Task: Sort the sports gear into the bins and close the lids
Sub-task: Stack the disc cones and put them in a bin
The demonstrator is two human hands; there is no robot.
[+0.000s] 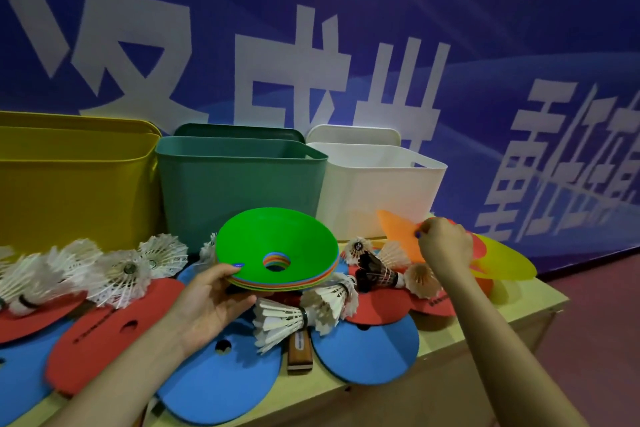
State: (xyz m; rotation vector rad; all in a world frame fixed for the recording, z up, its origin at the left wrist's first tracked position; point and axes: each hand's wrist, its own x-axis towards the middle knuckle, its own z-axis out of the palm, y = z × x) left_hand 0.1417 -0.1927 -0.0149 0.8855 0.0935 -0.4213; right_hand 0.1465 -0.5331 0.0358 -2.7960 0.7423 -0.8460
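My left hand (211, 302) grips a stack of disc cones (277, 246) with a green one on top, held just in front of the green bin (239, 180). My right hand (445, 244) pinches the edge of an orange disc cone (398, 230) at the right, in front of the white bin (381, 184). A yellow disc cone (505, 262) lies beyond it. A yellow bin (69, 180) stands at the left. All three bins are open, with lids propped behind them. White shuttlecocks (117, 270), a black shuttlecock (375, 269) and red and blue flat foam discs (214, 378) cover the table.
A wooden paddle handle (299, 350) pokes out between the blue discs. The table's pale wooden edge (519, 319) drops off at the right to a reddish floor. A blue banner with large white characters (311, 45) fills the wall behind the bins.
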